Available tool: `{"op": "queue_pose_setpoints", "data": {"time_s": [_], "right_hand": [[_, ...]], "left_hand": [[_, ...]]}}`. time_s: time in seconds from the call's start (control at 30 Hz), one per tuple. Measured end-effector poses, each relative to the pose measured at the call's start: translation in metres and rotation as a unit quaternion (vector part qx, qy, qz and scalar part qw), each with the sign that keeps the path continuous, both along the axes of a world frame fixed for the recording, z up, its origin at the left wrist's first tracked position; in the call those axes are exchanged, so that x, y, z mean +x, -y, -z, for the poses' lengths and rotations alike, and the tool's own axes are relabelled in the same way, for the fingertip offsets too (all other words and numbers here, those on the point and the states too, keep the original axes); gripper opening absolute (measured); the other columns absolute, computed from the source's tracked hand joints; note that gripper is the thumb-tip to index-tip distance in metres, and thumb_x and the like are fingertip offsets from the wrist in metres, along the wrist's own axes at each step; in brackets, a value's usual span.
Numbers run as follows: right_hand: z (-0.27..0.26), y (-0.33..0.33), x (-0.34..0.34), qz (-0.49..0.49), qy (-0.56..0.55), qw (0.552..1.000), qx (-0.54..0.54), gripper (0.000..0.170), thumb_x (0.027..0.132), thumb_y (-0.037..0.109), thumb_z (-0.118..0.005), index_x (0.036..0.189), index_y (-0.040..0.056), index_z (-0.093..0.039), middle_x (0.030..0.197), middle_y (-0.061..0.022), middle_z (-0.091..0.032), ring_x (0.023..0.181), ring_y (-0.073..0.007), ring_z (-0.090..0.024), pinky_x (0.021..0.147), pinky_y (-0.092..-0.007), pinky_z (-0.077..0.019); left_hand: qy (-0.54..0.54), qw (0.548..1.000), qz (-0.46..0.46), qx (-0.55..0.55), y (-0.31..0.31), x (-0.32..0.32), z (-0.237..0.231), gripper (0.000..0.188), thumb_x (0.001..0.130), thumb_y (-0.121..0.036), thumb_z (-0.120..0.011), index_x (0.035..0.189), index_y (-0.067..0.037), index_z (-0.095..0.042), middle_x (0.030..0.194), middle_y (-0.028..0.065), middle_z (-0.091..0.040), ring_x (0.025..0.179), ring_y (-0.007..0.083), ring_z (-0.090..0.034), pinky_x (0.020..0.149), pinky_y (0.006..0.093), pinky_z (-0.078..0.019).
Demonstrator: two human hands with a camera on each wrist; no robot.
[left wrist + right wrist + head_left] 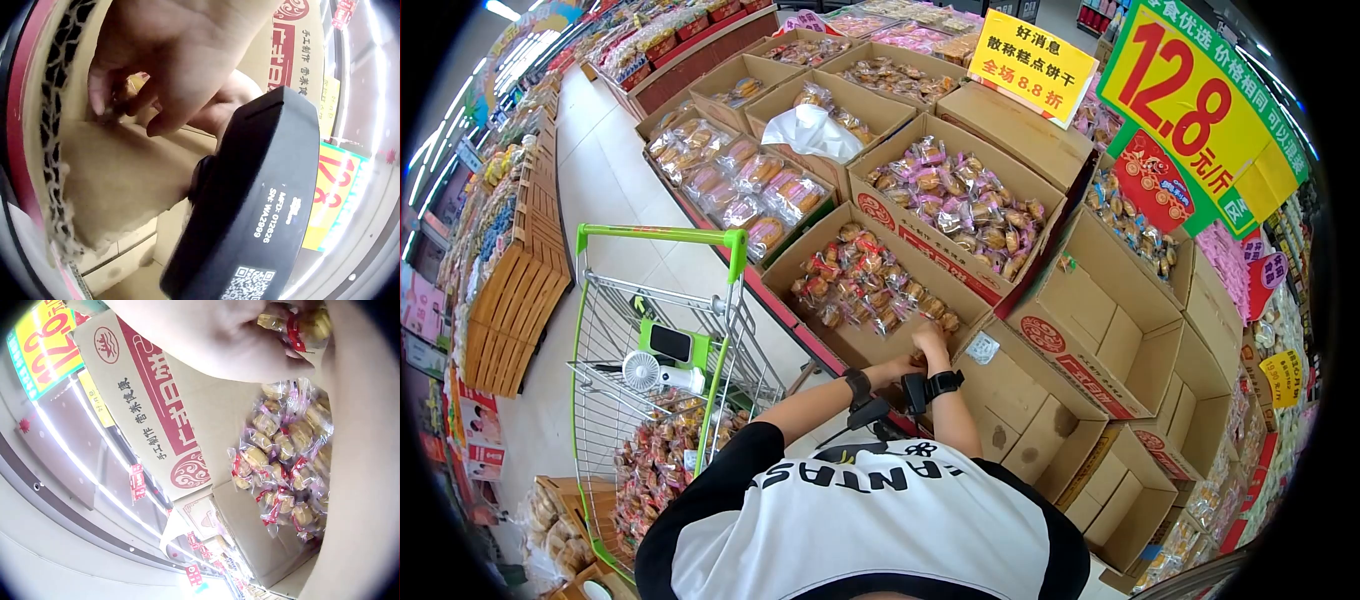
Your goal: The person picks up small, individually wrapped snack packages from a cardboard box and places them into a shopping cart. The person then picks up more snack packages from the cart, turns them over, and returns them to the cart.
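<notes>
My two hands meet at the near right corner of a cardboard box [855, 345] of wrapped pastries [860, 280]. In the right wrist view, my right hand [212, 337] curls at a clear-wrapped pastry [317, 326] with a red label. My left hand [894, 372] lies close beside my right hand [931, 338], its forearm crossing below. In the left wrist view, the bent fingers of my left hand [181, 56] pinch at the wrapper, with a bit of yellow showing between them; the rest is hidden. More wrapped pastries [300, 434] lie below the hands.
A shopping cart [737, 250] at the left holds red-wrapped packets, a phone [668, 342] and a small white fan [641, 371]. Beyond stands a box of pink-wrapped pastries [960, 205]. Bare-bottomed boxes [1040, 400] adjoin on the right. A price sign [1200, 100] rises at the back right.
</notes>
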State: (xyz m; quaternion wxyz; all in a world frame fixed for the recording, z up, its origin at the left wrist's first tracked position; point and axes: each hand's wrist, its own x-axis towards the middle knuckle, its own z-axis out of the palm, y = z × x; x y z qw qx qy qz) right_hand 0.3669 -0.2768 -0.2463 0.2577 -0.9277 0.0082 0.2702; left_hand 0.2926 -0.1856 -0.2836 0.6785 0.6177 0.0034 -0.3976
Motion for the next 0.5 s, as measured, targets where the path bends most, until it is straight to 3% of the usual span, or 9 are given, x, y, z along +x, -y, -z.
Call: {"op": "queue_pose_setpoints", "data": {"time_s": [0.2,0.3,0.37,0.4,0.47,0.5], "right_hand": [[0.007,-0.001,0.005,0.001,-0.033,0.999,-0.039,0.032,0.073,0.016,-0.047,0.102,0.0033,-0.052,0.108,-0.0179,-0.048,0.099,-0.0292,-0.048,0.081,-0.0359,-0.0404],[0.029,-0.001,0.008,0.005,-0.012,1.000,-0.015,0.027,0.072,0.016,-0.049,0.095,0.0047,-0.057,0.105,-0.0168,-0.051,0.095,-0.0295,-0.050,0.079,-0.0365,-0.0407],[0.022,0.001,0.001,-0.004,0.110,0.987,0.120,0.018,0.068,0.013,-0.055,0.082,0.0059,-0.063,0.092,-0.0149,-0.057,0.084,-0.0262,-0.056,0.072,-0.0327,-0.0434],[0.025,0.001,0.002,-0.006,0.112,0.987,0.119,0.018,0.068,0.013,-0.055,0.082,0.0059,-0.063,0.092,-0.0149,-0.057,0.084,-0.0262,-0.056,0.072,-0.0327,-0.0434],[0.032,-0.001,0.006,0.072,0.049,0.944,0.317,0.011,0.066,0.007,-0.057,0.073,0.0067,-0.065,0.078,-0.0128,-0.060,0.070,-0.0198,-0.058,0.065,-0.0274,-0.0443],[0.028,-0.002,0.007,0.069,0.051,0.945,0.317,0.011,0.066,0.007,-0.057,0.073,0.0067,-0.065,0.078,-0.0128,-0.060,0.070,-0.0198,-0.058,0.065,-0.0274,-0.0443]], "left_hand": [[-0.034,0.999,-0.010,-0.018,-0.003,-0.004,-0.024,0.025,0.077,-0.021,-0.047,0.091,-0.001,-0.055,0.071,-0.0003,-0.056,0.060,0.0056,-0.049,0.052,0.0188,-0.0384],[-0.033,0.998,0.002,0.045,-0.003,-0.001,-0.023,0.025,0.079,-0.022,-0.045,0.092,-0.003,-0.054,0.071,-0.0005,-0.056,0.061,0.0064,-0.049,0.052,0.0205,-0.0392],[-0.052,0.995,-0.059,0.061,-0.001,0.000,-0.037,0.026,0.079,-0.025,-0.045,0.090,-0.004,-0.055,0.073,-0.0001,-0.056,0.062,0.0072,-0.049,0.052,0.0224,-0.0400],[-0.050,0.995,-0.061,0.060,-0.003,0.003,-0.035,0.026,0.079,-0.025,-0.045,0.090,-0.004,-0.055,0.073,-0.0001,-0.056,0.062,0.0072,-0.049,0.052,0.0224,-0.0400],[-0.070,0.982,-0.044,0.171,-0.010,0.011,-0.031,0.028,0.077,-0.030,-0.046,0.089,-0.005,-0.055,0.076,0.0003,-0.055,0.064,0.0090,-0.049,0.053,0.0235,-0.0407],[-0.067,0.982,-0.047,0.170,-0.013,0.011,-0.039,0.028,0.077,-0.030,-0.046,0.089,-0.005,-0.055,0.076,0.0003,-0.055,0.064,0.0090,-0.049,0.053,0.0235,-0.0407]]}}
